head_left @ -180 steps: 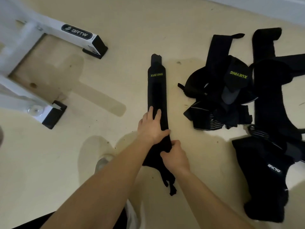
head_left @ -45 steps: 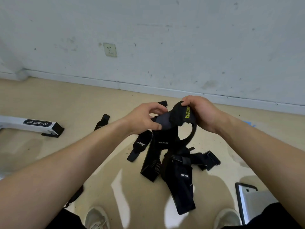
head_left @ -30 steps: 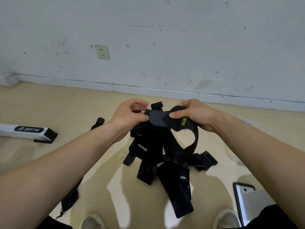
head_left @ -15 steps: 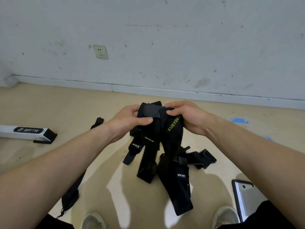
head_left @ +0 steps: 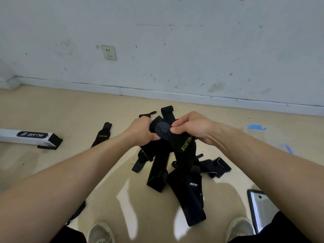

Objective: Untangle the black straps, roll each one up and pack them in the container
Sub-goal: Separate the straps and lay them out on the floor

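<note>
Limp tangle, pinched at the top
Your left grip (head_left: 140,132) and right grip (head_left: 194,128) pinch soft, light black fabric straps (head_left: 185,151); take one loose end just below.

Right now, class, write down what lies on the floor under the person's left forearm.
A loose black strap lies on the floor: its XUEYING-labelled far end and near tip show either side of the left forearm; its middle stretch is covered.

Beige floor (head_left: 52,109) — flat black strap (head_left: 103,135), white beam (head_left: 10,135)
</note>
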`<action>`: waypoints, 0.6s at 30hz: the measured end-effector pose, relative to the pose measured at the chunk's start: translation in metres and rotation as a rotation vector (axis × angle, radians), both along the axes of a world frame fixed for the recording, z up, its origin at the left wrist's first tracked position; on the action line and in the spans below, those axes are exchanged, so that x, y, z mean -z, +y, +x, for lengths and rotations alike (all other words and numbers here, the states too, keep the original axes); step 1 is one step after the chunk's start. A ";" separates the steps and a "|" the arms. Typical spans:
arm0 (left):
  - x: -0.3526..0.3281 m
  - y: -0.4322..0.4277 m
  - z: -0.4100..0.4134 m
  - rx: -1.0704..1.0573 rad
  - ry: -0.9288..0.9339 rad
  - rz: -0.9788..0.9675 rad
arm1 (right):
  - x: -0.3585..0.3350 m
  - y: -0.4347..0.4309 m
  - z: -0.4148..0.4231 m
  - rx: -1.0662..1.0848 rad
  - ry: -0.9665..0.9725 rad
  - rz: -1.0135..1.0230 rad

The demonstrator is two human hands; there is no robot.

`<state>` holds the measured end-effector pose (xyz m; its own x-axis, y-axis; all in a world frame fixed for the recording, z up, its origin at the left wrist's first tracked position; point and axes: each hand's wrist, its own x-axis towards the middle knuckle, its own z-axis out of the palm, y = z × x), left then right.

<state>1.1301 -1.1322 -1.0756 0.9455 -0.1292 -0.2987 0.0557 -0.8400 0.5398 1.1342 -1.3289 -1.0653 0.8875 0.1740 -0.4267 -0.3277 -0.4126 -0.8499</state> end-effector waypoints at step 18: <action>0.039 -0.007 0.002 -0.057 0.044 0.129 | -0.003 -0.014 -0.028 -0.070 0.128 -0.084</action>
